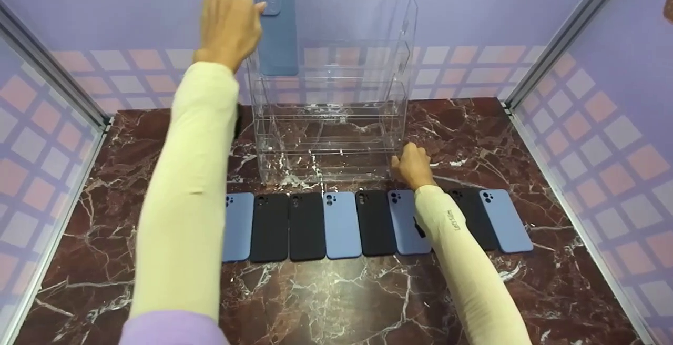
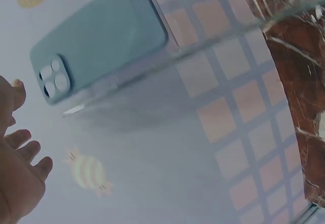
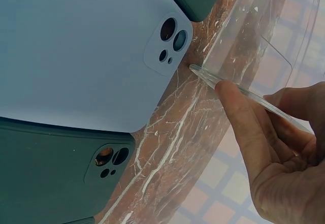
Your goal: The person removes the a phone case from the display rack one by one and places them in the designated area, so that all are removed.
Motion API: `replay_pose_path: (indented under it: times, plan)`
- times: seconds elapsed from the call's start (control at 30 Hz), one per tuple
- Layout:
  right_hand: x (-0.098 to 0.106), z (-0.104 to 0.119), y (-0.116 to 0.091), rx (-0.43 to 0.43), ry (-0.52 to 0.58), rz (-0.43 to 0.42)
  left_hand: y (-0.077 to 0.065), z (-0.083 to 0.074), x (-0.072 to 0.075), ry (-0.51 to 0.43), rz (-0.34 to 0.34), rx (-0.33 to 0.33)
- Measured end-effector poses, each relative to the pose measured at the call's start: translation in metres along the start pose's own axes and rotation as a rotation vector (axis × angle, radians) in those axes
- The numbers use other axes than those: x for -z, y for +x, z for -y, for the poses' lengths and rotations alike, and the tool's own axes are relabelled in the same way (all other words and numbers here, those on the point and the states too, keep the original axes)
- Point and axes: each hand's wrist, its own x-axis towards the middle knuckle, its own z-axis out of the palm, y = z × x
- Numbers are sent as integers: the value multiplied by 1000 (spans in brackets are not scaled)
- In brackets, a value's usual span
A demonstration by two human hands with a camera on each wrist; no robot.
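A clear tiered acrylic rack point(image 1: 328, 151) stands behind a row of phone cases. On its top tier, at the left end, a blue phone case point(image 1: 279, 45) leans upright, camera cutout at the top. Beside that case is my left hand point(image 1: 228, 24), raised with fingers extended and holding nothing. The left wrist view shows a gap between the hand point(image 2: 20, 168) and the case point(image 2: 101, 41). Low at the rack's right side, my right hand point(image 1: 414, 166) grips the clear side panel point(image 3: 208, 75) between thumb and fingers, close to a light blue case point(image 3: 91, 56).
Several blue cases point(image 1: 343, 229) and black cases point(image 1: 307, 229) lie flat in a row on the marbled tabletop point(image 1: 326, 303). My right forearm covers part of the row. Patterned panels stand at the back point(image 1: 473, 19) and both sides. A small dark thing point(image 1: 238, 122) shows behind my left sleeve.
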Motion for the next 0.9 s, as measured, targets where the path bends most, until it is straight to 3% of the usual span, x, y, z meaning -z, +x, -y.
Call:
replay_pose_path:
  times: [0.3,0.4,0.47,0.57,0.73,0.9]
  plan:
    - [0,2,-5,-15,11,11,7,-14,-6,34,175,21]
    - [-1,4,-5,-19,16,10,5,-13,-7,25,190,26]
    - [-1,4,-4,-22,20,10,3,-12,-7,9,149,16]
    - [-1,5,-3,-24,21,9,2,-11,-8,-35,35,-8]
    - [-2,5,-1,-26,15,13,3,-9,-9,-127,-159,26]
    - [-3,7,0,-32,6,25,0,-5,-4,-178,-229,74]
